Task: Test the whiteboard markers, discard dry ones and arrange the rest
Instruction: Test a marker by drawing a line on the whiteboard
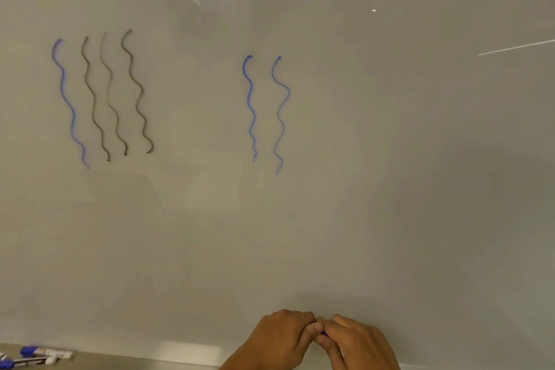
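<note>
Below, blue-capped markers (45, 353) lie on the whiteboard (390, 189) ledge (120, 362).

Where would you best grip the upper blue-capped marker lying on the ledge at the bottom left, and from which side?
Grip the blue-capped marker around the middle of its white barrel, coming from above and in front. It lies flat, roughly lengthwise along the tray, cap to the left, with the whiteboard close behind, so fingers probably fit best across the barrel. A second marker lies just in front, so pinch narrowly.
</note>
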`<state>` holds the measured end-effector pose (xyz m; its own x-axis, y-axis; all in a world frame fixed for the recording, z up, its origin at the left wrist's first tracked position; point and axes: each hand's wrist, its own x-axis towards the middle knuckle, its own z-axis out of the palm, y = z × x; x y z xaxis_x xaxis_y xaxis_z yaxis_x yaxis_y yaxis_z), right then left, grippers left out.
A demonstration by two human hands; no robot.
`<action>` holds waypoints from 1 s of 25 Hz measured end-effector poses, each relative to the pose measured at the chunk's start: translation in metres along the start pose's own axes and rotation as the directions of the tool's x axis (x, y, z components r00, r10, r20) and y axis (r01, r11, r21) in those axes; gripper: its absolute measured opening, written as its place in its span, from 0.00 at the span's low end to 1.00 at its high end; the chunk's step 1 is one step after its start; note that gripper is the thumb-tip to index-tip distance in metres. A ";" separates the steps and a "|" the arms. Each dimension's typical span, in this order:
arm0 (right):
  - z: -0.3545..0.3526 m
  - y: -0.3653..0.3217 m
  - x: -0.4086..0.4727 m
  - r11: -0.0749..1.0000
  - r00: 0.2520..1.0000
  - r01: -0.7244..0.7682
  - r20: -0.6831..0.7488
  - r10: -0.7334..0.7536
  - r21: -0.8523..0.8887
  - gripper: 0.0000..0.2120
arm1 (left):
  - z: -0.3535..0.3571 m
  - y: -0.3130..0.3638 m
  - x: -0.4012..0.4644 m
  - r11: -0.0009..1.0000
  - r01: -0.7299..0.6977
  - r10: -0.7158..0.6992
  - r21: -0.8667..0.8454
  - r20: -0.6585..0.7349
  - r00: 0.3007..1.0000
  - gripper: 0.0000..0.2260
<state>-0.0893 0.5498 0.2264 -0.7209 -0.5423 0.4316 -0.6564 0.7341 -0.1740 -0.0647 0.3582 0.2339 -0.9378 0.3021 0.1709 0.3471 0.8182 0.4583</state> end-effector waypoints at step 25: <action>-0.106 -0.020 0.007 0.975 0.920 -0.194 0.326 0.220 -0.110 0.17 | -0.054 0.047 0.024 0.899 -0.038 0.169 -0.437 0.265 0.949 0.23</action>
<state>-0.0575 0.5750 0.3264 -0.8797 -0.4702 0.0705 -0.4753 0.8659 -0.1559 -0.0710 0.3778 0.3073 -0.8321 0.5546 0.0084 0.3480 0.5102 0.7865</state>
